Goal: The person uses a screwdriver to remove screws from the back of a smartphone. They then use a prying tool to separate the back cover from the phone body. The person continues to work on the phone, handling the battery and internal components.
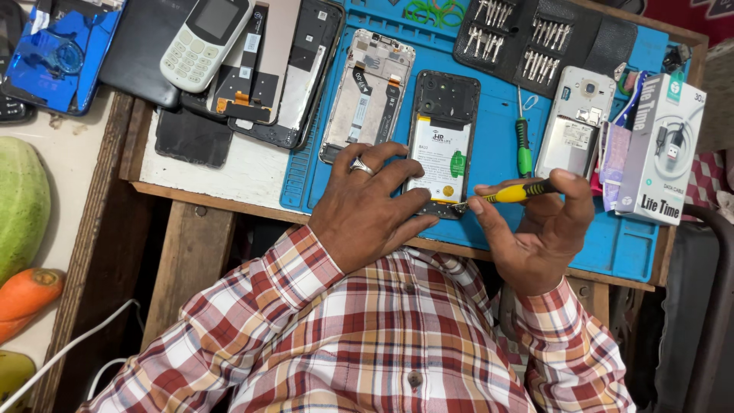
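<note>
Head view: the opened phone (442, 138) lies on the blue mat (497, 145), its long axis running away from the person. The left hand (367, 206) rests flat on its near left edge, fingers spread. The right hand (539, 229) is pinched shut on a yellow screwdriver (514, 193), tip at the phone's near end (just right of the left fingertips). The worktop (229, 172) edge lies close below; a green screwdriver (524, 141) lies just to the right.

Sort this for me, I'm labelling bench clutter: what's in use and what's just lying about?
In use: left hand, right hand, opened phone with battery, yellow screwdriver.
Lying about: green screwdriver, bit set, keypad phone, cable box, carrot.
</note>
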